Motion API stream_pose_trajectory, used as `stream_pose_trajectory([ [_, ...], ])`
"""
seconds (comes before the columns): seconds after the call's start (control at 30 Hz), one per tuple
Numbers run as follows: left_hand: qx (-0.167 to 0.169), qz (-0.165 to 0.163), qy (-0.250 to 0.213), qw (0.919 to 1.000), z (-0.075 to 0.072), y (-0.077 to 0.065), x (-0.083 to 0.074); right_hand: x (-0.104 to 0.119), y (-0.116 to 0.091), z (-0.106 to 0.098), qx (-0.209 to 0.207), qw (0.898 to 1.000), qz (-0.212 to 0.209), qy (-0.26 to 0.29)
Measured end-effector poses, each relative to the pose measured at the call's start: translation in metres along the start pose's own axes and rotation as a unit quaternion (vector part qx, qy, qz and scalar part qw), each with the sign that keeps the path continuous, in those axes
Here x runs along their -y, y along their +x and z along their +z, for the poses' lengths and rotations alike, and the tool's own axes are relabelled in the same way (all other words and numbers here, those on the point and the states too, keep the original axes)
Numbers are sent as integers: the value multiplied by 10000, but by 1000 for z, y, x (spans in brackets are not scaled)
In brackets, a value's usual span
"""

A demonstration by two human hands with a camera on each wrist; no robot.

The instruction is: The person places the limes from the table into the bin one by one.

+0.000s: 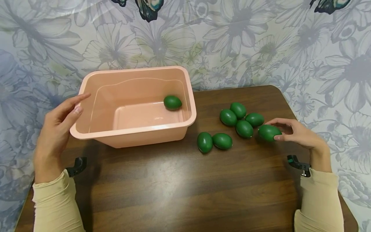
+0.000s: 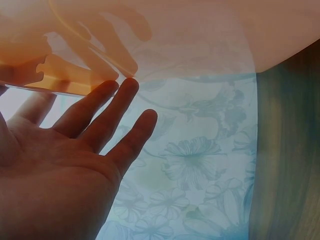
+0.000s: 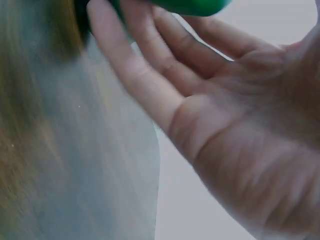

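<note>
The left hand is at the left end of a peach plastic tub, its thumb and index finger by the rim. In the left wrist view its fingers are nearly straight, fingertips against or close to the tub wall. One green lime lies inside the tub at the right. The right hand pinches another lime between thumb and fingers, at the right end of a loose group. In the right wrist view this lime shows only partly, at the top edge.
Several limes cluster on the brown wooden table. Two more limes touch each other nearer the tub. Flower-patterned covering rises behind the table. Each wrist has a black camera mount.
</note>
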State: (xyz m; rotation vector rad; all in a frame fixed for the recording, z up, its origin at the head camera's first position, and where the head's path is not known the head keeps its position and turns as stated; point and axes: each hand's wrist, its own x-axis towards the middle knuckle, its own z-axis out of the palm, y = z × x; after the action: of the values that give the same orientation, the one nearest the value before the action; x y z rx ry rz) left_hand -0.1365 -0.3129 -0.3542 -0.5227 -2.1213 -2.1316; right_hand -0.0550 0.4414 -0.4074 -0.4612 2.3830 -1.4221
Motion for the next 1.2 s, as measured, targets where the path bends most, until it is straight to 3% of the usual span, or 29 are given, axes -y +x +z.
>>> stream_pose_trajectory([
  [0.2,1,-16,-67,10000,2,0,-1,5,0,-2,-647,9977,-52,-190],
  [0.33,6,22,-68,10000,3,1,0,7,2,0,-1021,9939,-217,347],
  [0.5,32,49,-161,9999,3,2,1,16,8,4,-2005,9768,-455,602],
  [0.63,61,75,-307,9995,4,3,2,26,18,5,-2710,9594,-666,409],
  [0.8,16,72,-312,9995,5,2,1,35,35,6,-2982,9518,-708,130],
  [0.97,-54,-8,-296,9995,5,1,0,40,49,9,-2953,9499,-890,512],
  [1.2,-109,-109,-99,9998,5,0,-3,47,57,13,-3082,9489,-646,202],
])
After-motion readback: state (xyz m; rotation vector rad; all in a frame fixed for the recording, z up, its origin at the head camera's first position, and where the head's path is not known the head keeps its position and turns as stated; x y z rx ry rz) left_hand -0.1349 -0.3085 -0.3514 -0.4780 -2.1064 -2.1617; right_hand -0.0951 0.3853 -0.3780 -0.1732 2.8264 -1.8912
